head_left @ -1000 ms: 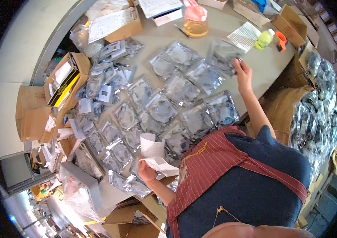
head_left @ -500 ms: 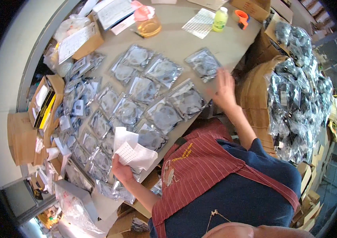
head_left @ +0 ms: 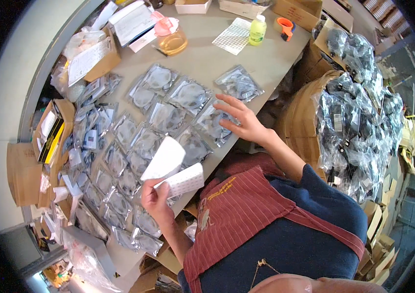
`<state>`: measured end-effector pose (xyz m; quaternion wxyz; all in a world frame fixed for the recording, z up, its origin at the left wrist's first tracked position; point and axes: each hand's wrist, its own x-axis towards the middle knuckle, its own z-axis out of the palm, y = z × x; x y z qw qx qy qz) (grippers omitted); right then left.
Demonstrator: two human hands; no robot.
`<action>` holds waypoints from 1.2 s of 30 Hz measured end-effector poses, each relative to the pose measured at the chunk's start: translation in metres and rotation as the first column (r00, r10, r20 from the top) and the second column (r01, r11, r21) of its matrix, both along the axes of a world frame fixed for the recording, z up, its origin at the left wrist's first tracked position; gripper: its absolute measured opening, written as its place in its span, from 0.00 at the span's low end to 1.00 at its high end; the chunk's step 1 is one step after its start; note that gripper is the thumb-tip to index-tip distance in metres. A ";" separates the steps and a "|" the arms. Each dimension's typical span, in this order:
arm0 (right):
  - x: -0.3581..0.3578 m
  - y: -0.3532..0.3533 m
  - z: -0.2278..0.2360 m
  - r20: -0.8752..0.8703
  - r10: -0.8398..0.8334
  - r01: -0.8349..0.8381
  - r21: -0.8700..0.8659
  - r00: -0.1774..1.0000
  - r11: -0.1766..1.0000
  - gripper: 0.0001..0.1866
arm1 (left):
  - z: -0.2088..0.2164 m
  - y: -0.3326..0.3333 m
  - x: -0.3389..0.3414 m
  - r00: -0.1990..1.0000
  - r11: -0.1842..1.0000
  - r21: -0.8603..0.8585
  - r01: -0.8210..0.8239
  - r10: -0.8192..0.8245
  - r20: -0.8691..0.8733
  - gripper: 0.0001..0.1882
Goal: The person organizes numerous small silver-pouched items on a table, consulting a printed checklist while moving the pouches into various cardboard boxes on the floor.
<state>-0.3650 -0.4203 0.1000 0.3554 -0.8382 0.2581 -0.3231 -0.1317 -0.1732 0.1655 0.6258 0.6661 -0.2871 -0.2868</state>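
My left hand [head_left: 156, 199] pinches a folded white sheet of small labels [head_left: 187, 181] over the near part of the table; one plain flap stands up. My right hand [head_left: 242, 121] is open, fingers spread, above a clear plastic bag [head_left: 217, 119] at the right end of the rows. Whether the fingertips touch this bag I cannot tell. Several similar flat bags [head_left: 189, 94] with grey ring-shaped parts lie close together across the table. A single bag [head_left: 238, 83] lies apart, beyond my right hand.
At the far side stand a pink-lidded jug [head_left: 172, 40], a yellow-green bottle [head_left: 257, 31], an orange tape dispenser [head_left: 284, 27] and a label sheet [head_left: 233, 36]. Smaller packets [head_left: 90, 132] pile up left. A large carton [head_left: 301, 124] of bagged black parts stands right.
My right hand has moved left and nearer, from beside the separate bag to over the rows. My left hand has lifted and turned the label sheet, so its flaps stand differently.
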 end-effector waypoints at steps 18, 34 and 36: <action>0.059 0.016 0.095 0.185 0.484 -0.469 -0.124 0.855 0.875 0.28 | 0.020 -0.030 -0.035 0.979 0.997 0.064 0.032 -0.044 0.198 0.07; 0.063 0.033 0.075 0.187 0.493 -0.517 0.480 0.849 0.708 0.22 | -0.009 -0.029 -0.020 0.983 0.997 0.041 -0.062 0.054 0.173 0.18; 0.062 0.031 0.077 0.188 0.481 -0.508 0.473 0.856 0.720 0.19 | -0.013 -0.027 -0.019 0.981 0.995 0.041 -0.091 0.082 0.179 0.21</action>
